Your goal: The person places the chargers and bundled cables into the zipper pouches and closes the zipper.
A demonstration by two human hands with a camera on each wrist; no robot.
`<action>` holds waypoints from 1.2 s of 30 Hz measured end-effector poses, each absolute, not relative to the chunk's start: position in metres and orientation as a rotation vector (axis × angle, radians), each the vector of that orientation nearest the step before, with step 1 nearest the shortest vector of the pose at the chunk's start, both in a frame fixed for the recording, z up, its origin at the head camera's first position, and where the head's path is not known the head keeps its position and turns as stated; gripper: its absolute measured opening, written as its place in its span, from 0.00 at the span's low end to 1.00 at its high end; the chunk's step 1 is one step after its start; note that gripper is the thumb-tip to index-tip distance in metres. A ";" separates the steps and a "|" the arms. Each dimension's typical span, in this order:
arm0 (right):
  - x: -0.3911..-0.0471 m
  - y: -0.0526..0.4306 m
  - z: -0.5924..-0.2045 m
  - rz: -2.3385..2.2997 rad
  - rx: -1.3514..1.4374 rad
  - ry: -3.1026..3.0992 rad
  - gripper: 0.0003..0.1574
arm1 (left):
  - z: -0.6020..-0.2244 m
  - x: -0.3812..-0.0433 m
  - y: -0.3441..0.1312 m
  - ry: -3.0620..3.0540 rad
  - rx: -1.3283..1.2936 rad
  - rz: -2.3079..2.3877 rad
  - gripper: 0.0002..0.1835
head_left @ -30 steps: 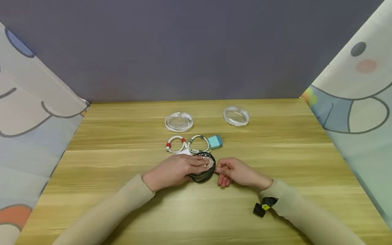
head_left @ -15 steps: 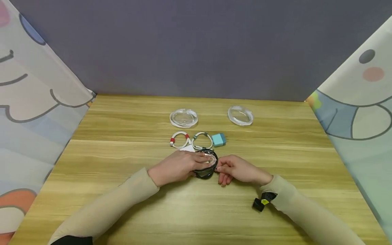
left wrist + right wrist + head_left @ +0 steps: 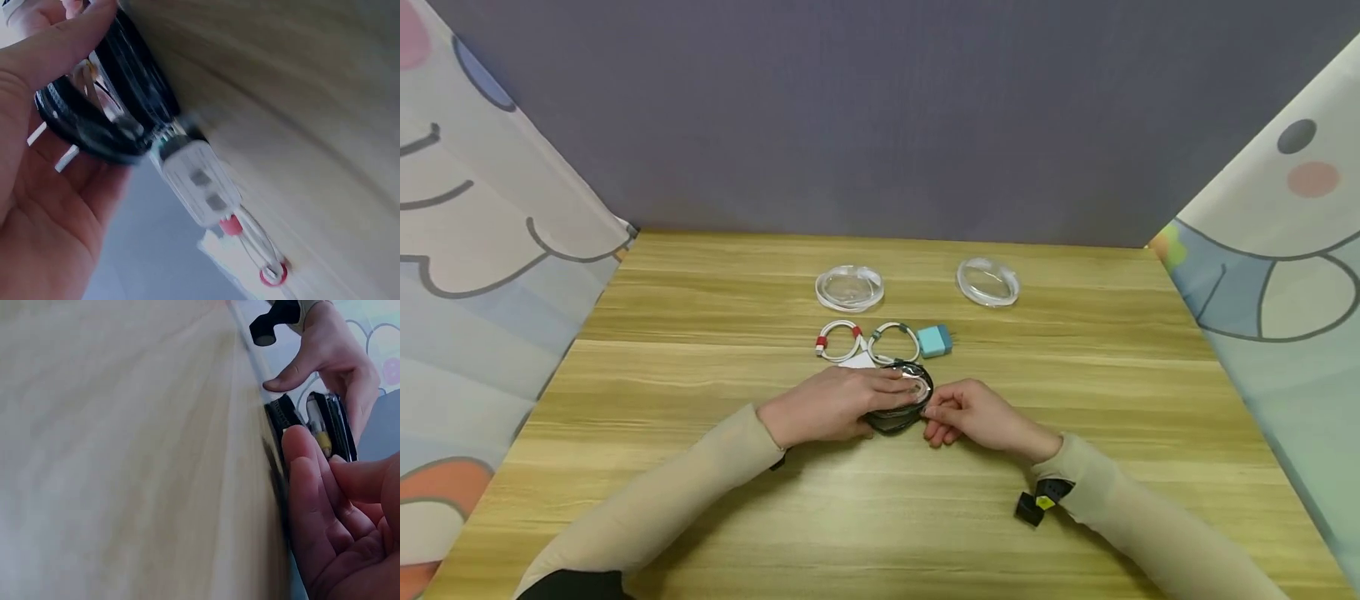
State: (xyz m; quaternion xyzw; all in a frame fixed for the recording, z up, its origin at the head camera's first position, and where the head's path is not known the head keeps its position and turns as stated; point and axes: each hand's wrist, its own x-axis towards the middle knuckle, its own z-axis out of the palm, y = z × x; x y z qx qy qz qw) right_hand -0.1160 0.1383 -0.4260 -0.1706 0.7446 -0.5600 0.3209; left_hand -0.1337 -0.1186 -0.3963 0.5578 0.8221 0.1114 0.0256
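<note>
A small round black zip pouch with a clear top lies before me at mid-table. My left hand holds it, fingers flat over the top and thumb at the near side. In the right wrist view the pouch gapes between its black zippered edges, and something white and yellow shows inside. At the pouch's right edge, my right hand pinches with thumb and forefinger; the small part between the fingertips is hidden.
Behind the pouch lie a white cable with red ties, a white cable with dark ties and a blue plug charger. A white charger is partly covered. Two clear round cases stand farther back.
The camera view has shifted a little. My right hand has edged slightly left and nearer along the pouch's rim, while my left hand stays on the pouch.
</note>
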 end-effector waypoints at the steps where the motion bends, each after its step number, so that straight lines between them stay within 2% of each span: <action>1: -0.117 0.139 -0.426 -1.470 -0.445 1.968 0.13 | -0.396 -0.134 -0.120 2.528 1.730 0.343 0.41; 10: -0.126 0.144 -0.426 -1.447 -0.461 2.030 0.12 | -0.393 -0.137 -0.119 2.569 1.869 0.182 0.34; 36: -0.111 0.135 -0.426 -1.361 -0.635 1.910 0.11 | -0.397 -0.134 -0.115 2.650 1.768 0.169 0.31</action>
